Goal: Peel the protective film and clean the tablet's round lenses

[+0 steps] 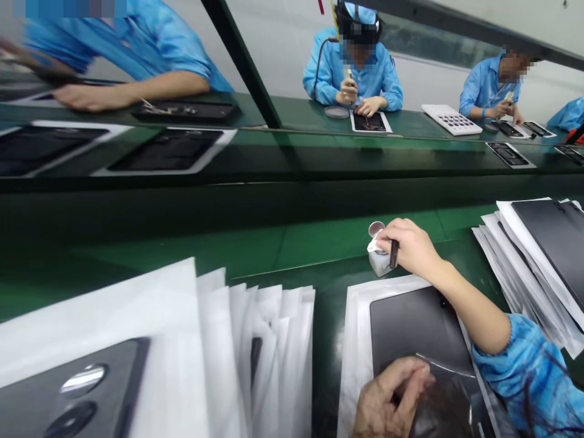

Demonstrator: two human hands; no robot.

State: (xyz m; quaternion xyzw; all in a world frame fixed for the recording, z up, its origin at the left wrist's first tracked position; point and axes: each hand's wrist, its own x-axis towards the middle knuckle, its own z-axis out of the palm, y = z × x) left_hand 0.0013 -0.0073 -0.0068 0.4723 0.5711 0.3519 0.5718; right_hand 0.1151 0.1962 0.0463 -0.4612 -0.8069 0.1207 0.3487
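"stretching out past the flat dark-grey rectangular panel, isn't it, that right hand?"

"yes. its fingers are bent nearly closed at the mouth of a small translucent white bottle, round lid tipped open, and a slim black stick hangs from its grip."

"and the scrap of white at the fingertips?"

"too small for me to tell."

"how does the panel lie?"

"on a white sheet, on the body's side of the bottle, its long axis running away from the body. the bottle stands just beyond its short far edge, and the right hand is much the nearer one to it."

"and the left hand?"

"low over the near part of the panel, thumb and fingers curled together at the edge of a clear glossy plastic film. whether they grip it, i can't tell from here."

"anything either side?"

"a row of white paper-like sleeves to the left, and a fanned white pile topped by another dark-grey panel to the right."
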